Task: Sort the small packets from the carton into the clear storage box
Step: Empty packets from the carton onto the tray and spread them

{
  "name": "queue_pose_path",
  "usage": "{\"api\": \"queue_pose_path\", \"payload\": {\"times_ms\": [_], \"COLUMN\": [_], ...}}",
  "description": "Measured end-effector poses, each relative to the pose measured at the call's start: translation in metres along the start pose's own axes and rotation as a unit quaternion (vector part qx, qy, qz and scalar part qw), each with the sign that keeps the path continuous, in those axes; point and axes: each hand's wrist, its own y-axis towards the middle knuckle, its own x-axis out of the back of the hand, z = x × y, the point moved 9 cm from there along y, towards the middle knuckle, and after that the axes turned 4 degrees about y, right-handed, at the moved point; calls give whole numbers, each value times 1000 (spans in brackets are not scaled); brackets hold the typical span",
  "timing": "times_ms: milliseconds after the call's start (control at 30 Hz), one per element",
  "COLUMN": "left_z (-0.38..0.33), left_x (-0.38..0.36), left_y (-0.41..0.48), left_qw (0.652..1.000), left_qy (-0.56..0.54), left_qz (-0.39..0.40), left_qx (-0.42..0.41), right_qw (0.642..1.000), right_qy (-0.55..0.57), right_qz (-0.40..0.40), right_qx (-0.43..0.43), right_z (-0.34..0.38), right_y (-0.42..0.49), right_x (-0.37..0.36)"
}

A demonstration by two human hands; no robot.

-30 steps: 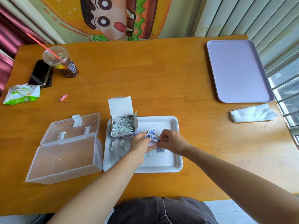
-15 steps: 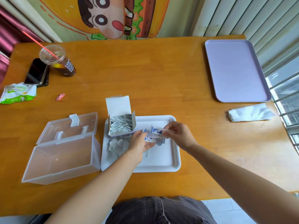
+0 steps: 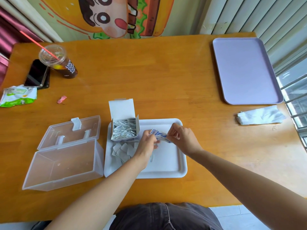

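both hands together over the far half of the white tray. left hand and right hand each pinch one end of a small bunch of packets: flat, squarish, thin glossy sachets with blue-and-white print. the bunch looks lifted off the tray floor, can't be sure.

carton: small white card box in the tray's far-left corner, top flap standing up, side flaps splayed, crammed with packets on edge. a pile of loose packets lies plain side up along the tray's left edge, just near of the carton, partly under the left wrist.

white tray: matte plastic, rounded corners, low raised lip. its left lip touches the box's right wall.

box: clear, slightly frosted plastic, rectangular, tapered walls, toward the table's near-left corner. its lid is hinged open and laid back on the far side, white latch tab up.

table: orange wood, smooth grain. bare wood runs from the white tray to the lilac tray at the far-right corner. a crumpled white napkin sits at the right edge, just near of it.

far-left corner: a lidded plastic cup with a red straw, a dark phone beside it, a green-white wrapper at the left edge and a pink scrap near it. all are well apart from the hands.
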Motion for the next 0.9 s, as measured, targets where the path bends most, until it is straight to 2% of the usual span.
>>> {"api": "queue_pose_path", "payload": {"times_ms": [67,167,233,300,500,667,800,900], "left_z": [-12,-20,-18,-15,-5,-12,-5,-3], "left_x": [3,2,0,0,1,-8,-6,-4], "left_y": [-2,-5,-6,-8,-6,-1,2,3], "left_qw": [979,898,849,825,830,839,844,847], "left_qy": [171,372,466,508,519,500,499,496], "left_qz": [-8,-48,-63,-81,-71,-58,-51,-47], "left_qx": [-113,-229,-241,-237,-190,-207,-189,-188], "right_qw": [993,970,964,959,961,969,964,966], "right_qy": [-88,-186,-216,-245,-257,-234,-251,-236], "right_qz": [-26,-13,18,32,32,27,84,99], "right_qx": [80,153,153,137,92,77,32,19], "right_z": [13,18,13,5,-11,-8,-17,-19], "right_y": [0,-4,-7,-8,-12,-7,-8,-9], "right_x": [2,-13,-28,-36,-27,-27,-38,-40]}}
